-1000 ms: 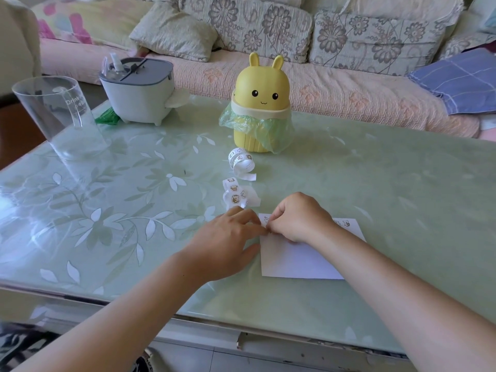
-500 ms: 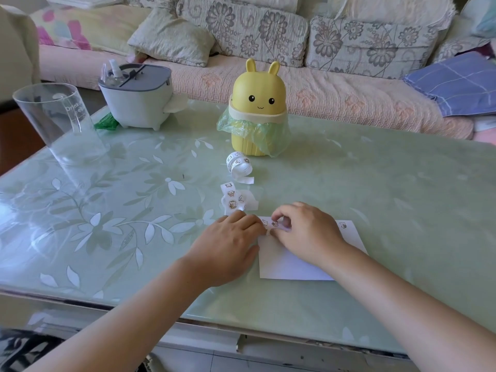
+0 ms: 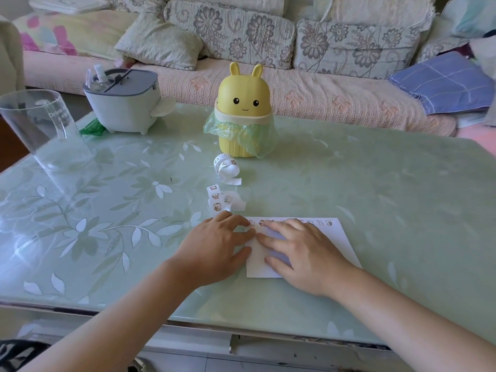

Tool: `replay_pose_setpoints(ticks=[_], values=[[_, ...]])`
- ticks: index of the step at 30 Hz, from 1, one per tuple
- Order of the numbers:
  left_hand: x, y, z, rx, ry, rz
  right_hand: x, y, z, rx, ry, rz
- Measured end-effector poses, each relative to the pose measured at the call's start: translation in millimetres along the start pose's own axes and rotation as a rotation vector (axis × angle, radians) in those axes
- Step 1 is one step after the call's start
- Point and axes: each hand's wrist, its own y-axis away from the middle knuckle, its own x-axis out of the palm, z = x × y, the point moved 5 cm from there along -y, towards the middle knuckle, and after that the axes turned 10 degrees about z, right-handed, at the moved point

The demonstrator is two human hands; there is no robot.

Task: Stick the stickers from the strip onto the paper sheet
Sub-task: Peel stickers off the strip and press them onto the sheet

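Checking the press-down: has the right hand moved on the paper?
Yes. The right hand has opened flat, sliding right and nearer along the paper.

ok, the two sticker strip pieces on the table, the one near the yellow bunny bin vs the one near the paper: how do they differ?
1. The far strip is curled into a loose coil with a short tail; the near strip lies in a looser, flatter tangle.
2. The far strip sits just in front of the bunny bin; the near strip lies just beyond the paper sheet, by the left hand.

Both are white backing with small cartoon stickers, and neither is held.
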Motion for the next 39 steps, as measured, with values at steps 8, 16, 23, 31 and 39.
replay_pose_setpoints(ticks=[8,16,23,31,39], values=[[-4,4,1,-0.002,0.111,0.014,-8,-6,0,0.018,-0.071,-0.005],[-40,12,20,-0.21,0.342,-0.355,-26,-29,6,0.034,-0.187,-0.135],[-34,18,58,-0.698,0.62,-0.277,-39,-57,21,0.049,-0.555,-0.214],[-33,14,59,-0.682,0.676,-0.124,-38,-78,35,0.057,-0.676,-0.223],[-42,9,55,-0.557,0.744,-0.18,-40,-85,42,0.048,-0.817,-0.289]])
